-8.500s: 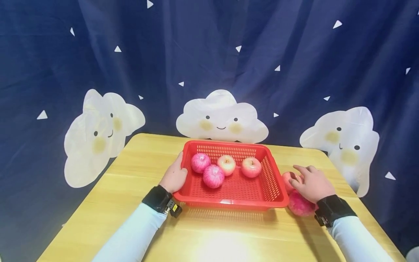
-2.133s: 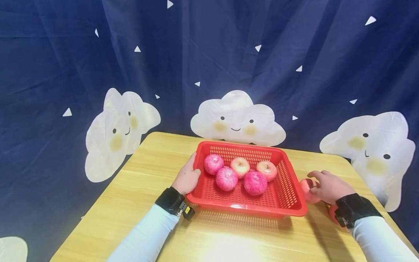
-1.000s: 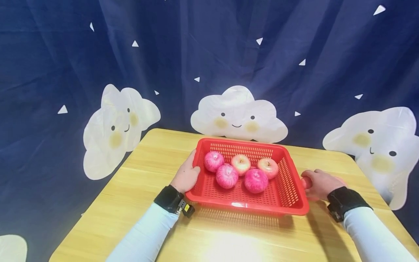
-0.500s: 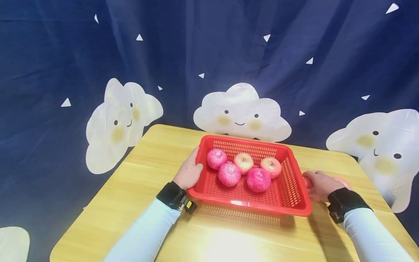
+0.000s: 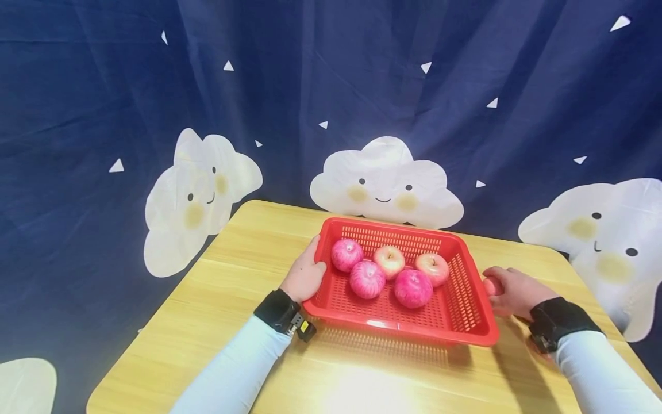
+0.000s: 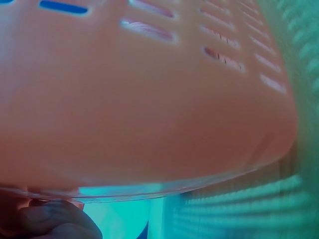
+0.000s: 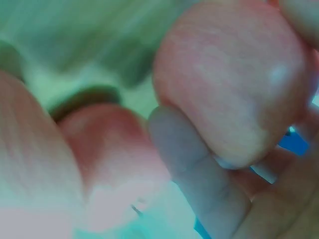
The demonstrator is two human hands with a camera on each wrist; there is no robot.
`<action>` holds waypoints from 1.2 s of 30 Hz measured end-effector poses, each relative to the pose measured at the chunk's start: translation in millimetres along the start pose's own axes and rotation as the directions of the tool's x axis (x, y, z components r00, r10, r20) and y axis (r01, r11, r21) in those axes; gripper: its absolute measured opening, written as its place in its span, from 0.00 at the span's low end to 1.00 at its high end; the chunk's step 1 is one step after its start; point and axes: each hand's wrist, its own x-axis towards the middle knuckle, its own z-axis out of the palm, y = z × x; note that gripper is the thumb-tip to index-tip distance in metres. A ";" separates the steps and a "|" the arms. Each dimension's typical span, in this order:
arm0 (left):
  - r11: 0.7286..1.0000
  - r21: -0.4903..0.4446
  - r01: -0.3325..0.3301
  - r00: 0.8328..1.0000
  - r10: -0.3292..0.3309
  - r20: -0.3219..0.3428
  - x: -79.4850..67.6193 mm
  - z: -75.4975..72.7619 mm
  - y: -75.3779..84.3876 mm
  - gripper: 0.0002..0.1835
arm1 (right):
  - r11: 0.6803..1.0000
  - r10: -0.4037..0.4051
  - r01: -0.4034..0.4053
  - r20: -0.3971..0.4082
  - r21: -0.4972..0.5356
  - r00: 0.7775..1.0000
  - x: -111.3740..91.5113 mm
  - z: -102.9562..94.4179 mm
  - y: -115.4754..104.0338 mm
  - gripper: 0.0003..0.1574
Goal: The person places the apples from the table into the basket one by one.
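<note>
My left hand (image 5: 303,277) grips the left rim of a red plastic basket (image 5: 383,326), thumb over the edge. In the left wrist view the slotted basket wall (image 6: 149,114) fills most of the picture, with fingertips (image 6: 60,219) at the lower left. Just outside the basket's right end, my right hand (image 5: 522,293) holds a pinkish apple (image 5: 492,286) between thumb and fingers; the right wrist view shows this apple (image 7: 229,79) close up. Inside the basket lie two pale red-yellow apples (image 5: 389,262) and three pink, round, streaked pieces (image 5: 414,288).
A second red apple (image 7: 112,154) sits near the right hand, with a pale rounded shape (image 7: 30,164) beside it at the view's left edge. The wooden table (image 5: 207,345) ends against a dark blue curtain (image 5: 362,69) with smiling clouds.
A deep-pink round piece, earlier on the table by my right hand, now lies in the basket. My right hand has since closed round an apple. The left hand keeps its rim grip.
</note>
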 end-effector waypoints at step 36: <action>1.000 -0.018 -0.016 1.000 0.017 0.002 -0.6 -1.3 -0.5 0.38 | 0.931 -0.319 0.283 -0.135 -0.232 0.938 7.4 -69.3 -131.6 0.41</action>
